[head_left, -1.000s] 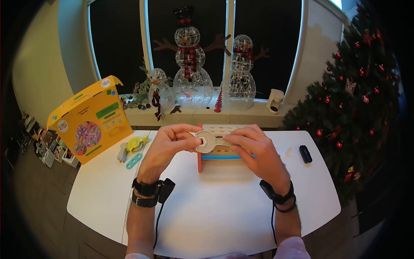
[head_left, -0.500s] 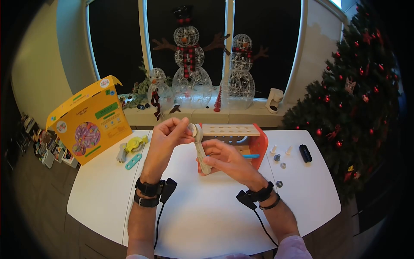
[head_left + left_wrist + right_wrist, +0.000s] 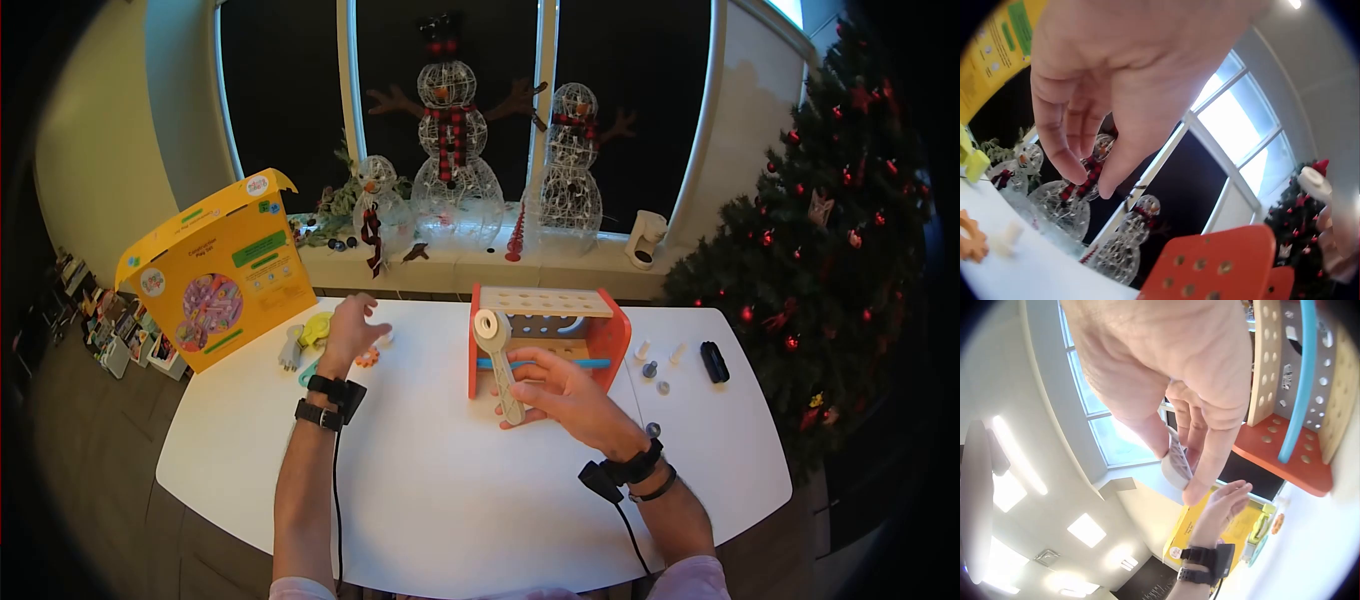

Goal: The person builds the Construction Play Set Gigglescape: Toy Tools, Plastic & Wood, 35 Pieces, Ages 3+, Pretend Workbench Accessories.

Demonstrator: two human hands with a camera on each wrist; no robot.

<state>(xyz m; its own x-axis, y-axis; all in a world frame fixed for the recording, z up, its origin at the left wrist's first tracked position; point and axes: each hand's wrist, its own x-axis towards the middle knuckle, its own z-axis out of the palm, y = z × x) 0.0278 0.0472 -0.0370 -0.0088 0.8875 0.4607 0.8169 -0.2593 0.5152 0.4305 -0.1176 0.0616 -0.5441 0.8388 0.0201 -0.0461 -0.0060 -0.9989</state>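
Note:
My right hand (image 3: 560, 395) grips the handle of a beige toy wrench (image 3: 503, 376), held near upright in front of the toy workbench. A pale round piece with a hole (image 3: 487, 325) sits at the wrench's upper head. My left hand (image 3: 352, 335) is well to the left, over the table. In the left wrist view its fingers (image 3: 1060, 140) are loosely bent, with nothing between them and the thumb. Close to this hand lie an orange toy gear (image 3: 368, 357) and a small white piece (image 3: 388, 340). The workbench (image 3: 545, 301) has red sides, perforated wooden panels and a blue rod.
A yellow play-set box (image 3: 215, 290) stands at the back left. Beside it lie a yellow-green toy (image 3: 317, 327) and a teal strip (image 3: 307, 373), partly hidden. To the right are white screws (image 3: 677, 354), a grey bolt (image 3: 649, 369) and a black case (image 3: 714, 362).
My left hand has left the wrench head and moved left and down to the table's left part. The right hand has turned the wrench from sideways to near upright and moved slightly right.

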